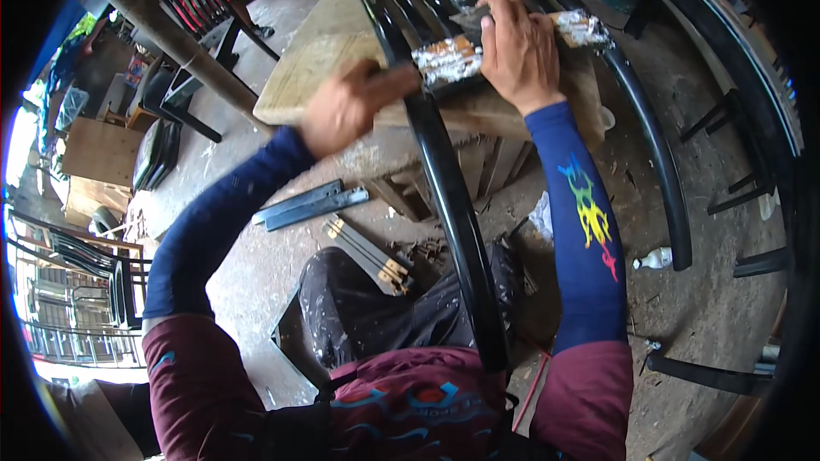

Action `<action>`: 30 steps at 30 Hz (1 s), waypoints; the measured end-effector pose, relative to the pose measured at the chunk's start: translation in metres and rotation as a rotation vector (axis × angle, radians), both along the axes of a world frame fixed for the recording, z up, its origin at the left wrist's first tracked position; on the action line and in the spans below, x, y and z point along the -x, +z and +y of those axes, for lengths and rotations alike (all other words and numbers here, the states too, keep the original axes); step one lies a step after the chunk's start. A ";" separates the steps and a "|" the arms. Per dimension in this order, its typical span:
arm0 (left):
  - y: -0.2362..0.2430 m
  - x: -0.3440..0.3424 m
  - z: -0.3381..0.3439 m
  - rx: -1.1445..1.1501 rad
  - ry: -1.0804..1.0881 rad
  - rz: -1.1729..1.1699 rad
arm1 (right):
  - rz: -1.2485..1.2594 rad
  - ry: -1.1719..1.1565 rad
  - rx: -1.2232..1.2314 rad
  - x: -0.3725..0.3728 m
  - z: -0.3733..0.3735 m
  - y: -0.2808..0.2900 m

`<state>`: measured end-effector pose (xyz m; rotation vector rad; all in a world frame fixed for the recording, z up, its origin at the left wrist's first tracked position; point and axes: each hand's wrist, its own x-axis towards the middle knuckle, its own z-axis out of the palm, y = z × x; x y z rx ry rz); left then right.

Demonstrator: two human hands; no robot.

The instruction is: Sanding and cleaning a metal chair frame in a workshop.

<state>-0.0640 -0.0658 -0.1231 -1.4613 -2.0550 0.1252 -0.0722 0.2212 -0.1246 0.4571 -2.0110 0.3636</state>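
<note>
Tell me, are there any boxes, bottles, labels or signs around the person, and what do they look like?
Small plastic bottle: lies on the dirt floor to the right of the right arm; pale and clear.
Printed pattern: on the blue right sleeve; a rainbow-coloured shape.
No signs or screens show.

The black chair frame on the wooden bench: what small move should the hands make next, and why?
Probably pull the left hand back along the black chair frame for another stroke. It grips a handle beside the rail, blurred as in motion, while the right hand presses a paint-smeared block onto the frame lying on the wooden bench.
</note>
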 end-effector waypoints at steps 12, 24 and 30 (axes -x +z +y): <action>0.017 0.013 -0.008 0.077 0.081 0.011 | 0.025 0.016 -0.018 0.011 -0.003 0.010; 0.006 0.013 -0.015 -0.016 0.062 -0.081 | 0.011 0.018 -0.041 0.006 -0.005 0.004; 0.019 0.010 -0.002 0.050 0.104 -0.033 | -0.021 -0.007 -0.055 0.003 -0.005 0.004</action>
